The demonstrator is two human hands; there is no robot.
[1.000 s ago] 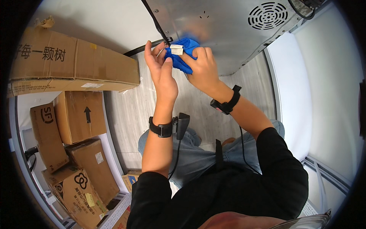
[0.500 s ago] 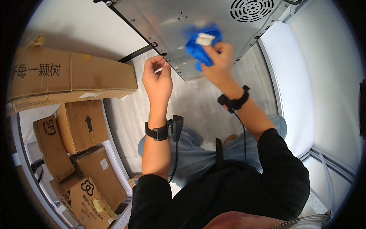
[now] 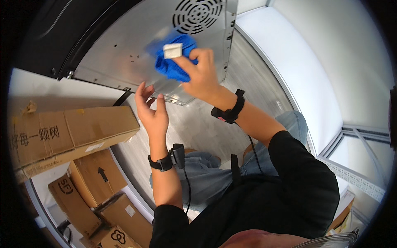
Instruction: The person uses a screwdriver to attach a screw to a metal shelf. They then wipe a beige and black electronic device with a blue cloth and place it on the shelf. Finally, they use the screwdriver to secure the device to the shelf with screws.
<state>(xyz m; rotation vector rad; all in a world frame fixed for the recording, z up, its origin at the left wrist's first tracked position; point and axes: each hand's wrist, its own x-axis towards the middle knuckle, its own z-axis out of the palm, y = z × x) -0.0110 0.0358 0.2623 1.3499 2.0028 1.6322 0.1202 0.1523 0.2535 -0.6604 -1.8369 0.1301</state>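
Note:
A bunched blue cloth (image 3: 173,68) with a white tag (image 3: 173,51) lies against a bare metal panel (image 3: 124,49) of a large cabinet-like appliance. My right hand (image 3: 202,74) grips the cloth, its thumb reaching toward the tag. One side of the cloth is smeared by motion. Beside the panel's lower left edge is my left hand (image 3: 151,108), fingers apart and holding nothing. Its fingertips are close to the edge, but I cannot tell whether they touch. A round slotted vent (image 3: 197,15) sits above the cloth in the panel.
A long cardboard box (image 3: 82,128) stands to the left, with several smaller cartons (image 3: 97,175) below it. A black part (image 3: 39,37) of the appliance fills the upper left. White panels (image 3: 289,70) border the right. Cables (image 3: 188,190) trail from both wrist straps.
The view has swung, so the appliance shows more of its black side. My right hand and the cloth have shifted along the panel toward the vent. My left hand's fingers have spread.

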